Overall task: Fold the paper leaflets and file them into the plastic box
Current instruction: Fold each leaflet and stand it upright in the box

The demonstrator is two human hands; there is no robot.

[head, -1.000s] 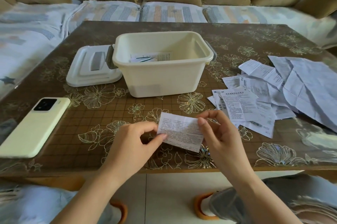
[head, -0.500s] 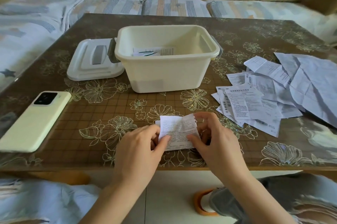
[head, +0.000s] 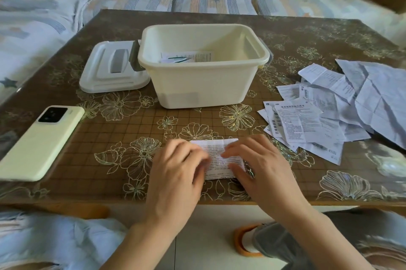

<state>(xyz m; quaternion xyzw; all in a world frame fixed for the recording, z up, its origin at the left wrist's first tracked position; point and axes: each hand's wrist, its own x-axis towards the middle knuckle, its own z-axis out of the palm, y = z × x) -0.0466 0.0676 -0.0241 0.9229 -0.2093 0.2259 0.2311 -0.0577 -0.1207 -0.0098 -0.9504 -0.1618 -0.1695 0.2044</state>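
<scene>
Flattening the leaflet [head: 220, 161] on the table [head: 98, 131], left hand [head: 178, 167] and right hand [head: 258, 165] both press it with straight fingers, guessing that's to sharpen the crease so it slots neatly into the plastic box [head: 197, 84] behind.

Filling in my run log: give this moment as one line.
step: creasing fold | left hand, right hand: pressing flat white printed paper leaflet | cream plastic box: open

The brown flower-patterned tabletop [head: 123, 28] carries a cream plastic box [head: 204, 85] at its middle, the lid [head: 103, 72] flat just left of it, a pale phone [head: 37, 142] nearer left, loose leaflets [head: 318, 120] heaped at right, one folded leaflet [head: 219, 160] by the near edge.
</scene>
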